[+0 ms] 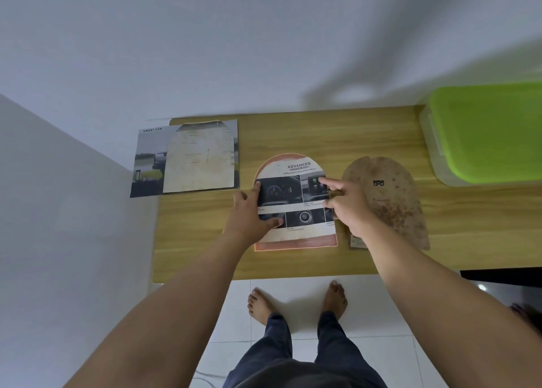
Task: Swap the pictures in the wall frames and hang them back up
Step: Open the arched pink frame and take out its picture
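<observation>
Your arms reach over the table (205, 249). Your left hand (255, 211) lies flat, fingers spread, on the print (293, 194). Your right hand (350, 205) presses its right edge with forefinger and thumb, gripping nothing. The print lies on the arched frame (296, 246) mid-table, with the backboard (393, 200) just to the right.

Wood-grain table (366, 141); glossy green plastic lid (492, 129).

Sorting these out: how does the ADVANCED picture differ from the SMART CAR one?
The ADVANCED picture is arch-topped; the SMART CAR picture is rectangular. ADVANCED lies on the pink frame under the left hand and right hand; SMART CAR lies untouched, half covered by a pale sheet. Both lie flat.
</observation>
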